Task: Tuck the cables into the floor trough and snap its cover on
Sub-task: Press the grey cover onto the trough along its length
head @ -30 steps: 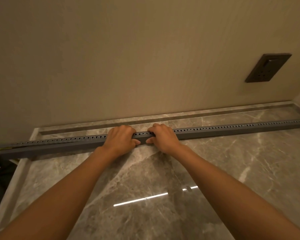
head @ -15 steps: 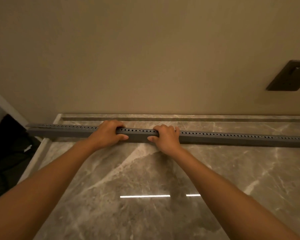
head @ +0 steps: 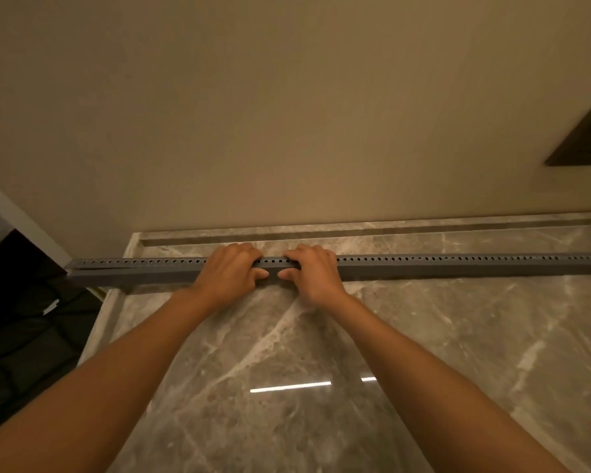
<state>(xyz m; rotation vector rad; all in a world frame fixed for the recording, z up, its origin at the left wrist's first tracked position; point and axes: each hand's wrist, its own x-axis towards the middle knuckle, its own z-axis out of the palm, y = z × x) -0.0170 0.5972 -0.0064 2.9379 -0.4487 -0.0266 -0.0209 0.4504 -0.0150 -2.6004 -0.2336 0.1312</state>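
The grey trough (head: pixel 458 268) lies as a long bar across the middle of the frame, from left of centre out past the right edge, on the marble floor (head: pixel 287 421) and near the beige wall (head: pixel 287 114). A row of small holes runs along its top face. Left hand (head: pixel 231 273) and right hand (head: pixel 316 274) sit side by side at frame centre, fingers curled over the top, thumbs on the near side, both clamped on the trough. A short bare stretch shows between them. Cables not visible. Whether a cover is seated: cannot tell. Dark socket plate (head: pixel 584 138) on the wall, upper right.
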